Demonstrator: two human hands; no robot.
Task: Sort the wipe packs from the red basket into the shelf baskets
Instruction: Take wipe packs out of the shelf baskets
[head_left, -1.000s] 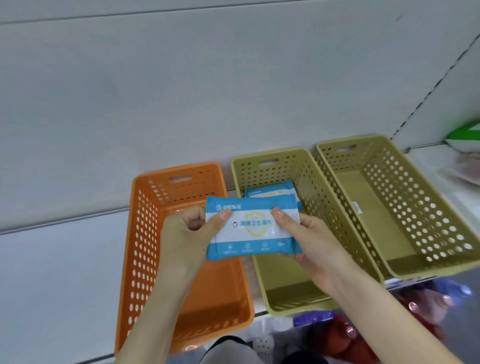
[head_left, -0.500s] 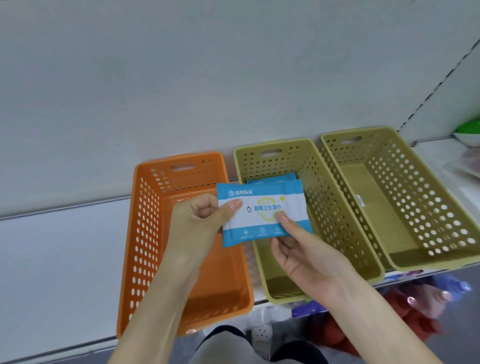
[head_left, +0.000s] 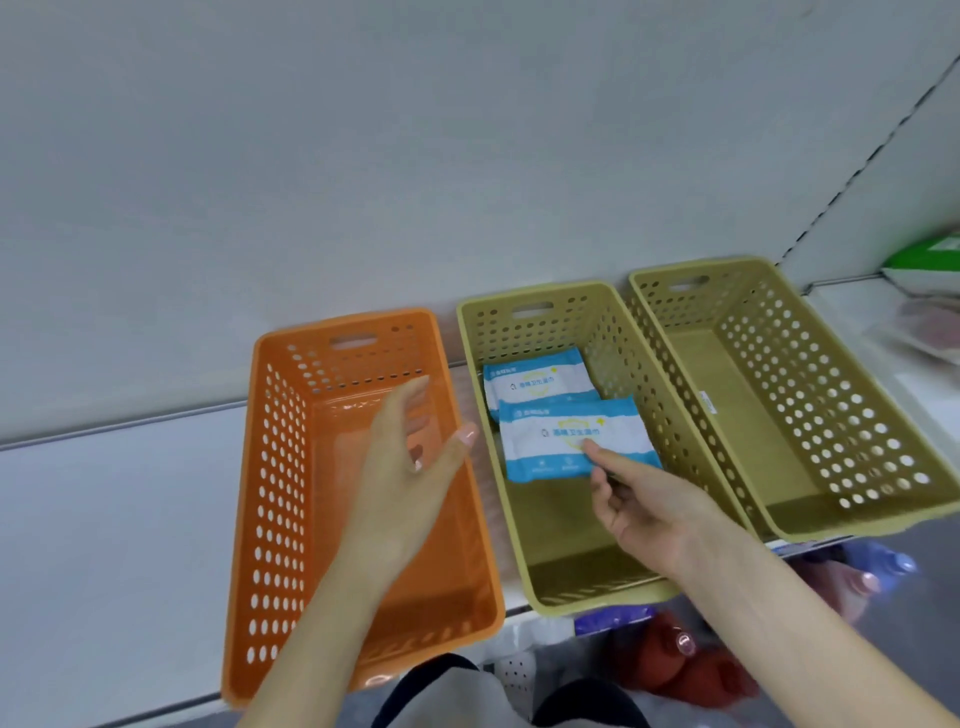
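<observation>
Pinching the near edge of a blue-and-white wipe pack (head_left: 561, 436), the right hand (head_left: 649, 509) has its thumb on top and its fingers curled beneath. That pack sits inside the middle olive basket (head_left: 524, 312), label up, overlapping a second pack (head_left: 535, 382) that lies nearer the basket's back wall; whether it rests on the bottom is unclear. The left hand (head_left: 410, 467) hovers over the orange basket (head_left: 280, 467) with fingers straight and spread, holding nothing. A right olive basket (head_left: 831, 415) stands just beside the middle one on the pale shelf (head_left: 104, 519).
</observation>
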